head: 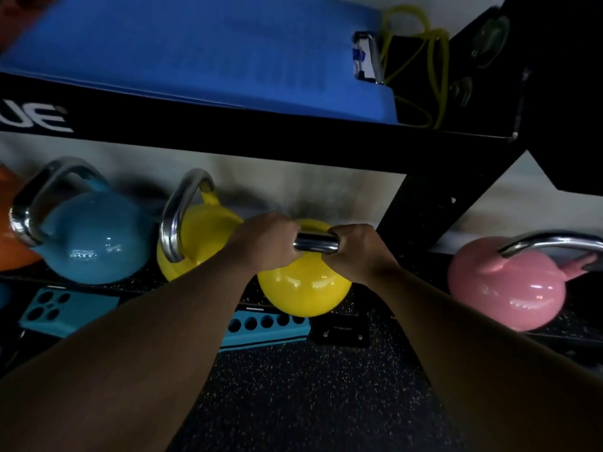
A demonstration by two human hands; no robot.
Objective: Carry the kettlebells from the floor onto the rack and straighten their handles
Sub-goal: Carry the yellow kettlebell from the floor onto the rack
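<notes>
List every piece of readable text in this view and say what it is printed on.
"UE": white letters, cut off by the picture's left edge, on the black rack shelf's front face.
Small black plate on the floor: faint marking, too small to read.
Blue kettlebell: pale marking, blurred, unreadable.

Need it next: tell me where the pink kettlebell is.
Head view, far right: the pink kettlebell sits past the rack's black upright, right of the held yellow kettlebell.

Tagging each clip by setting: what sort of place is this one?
Most likely a gym's storage corner: coloured kettlebells such as the blue kettlebell and pink kettlebell sit on a black rack, with speckled rubber flooring below and a blue mat above.
</notes>
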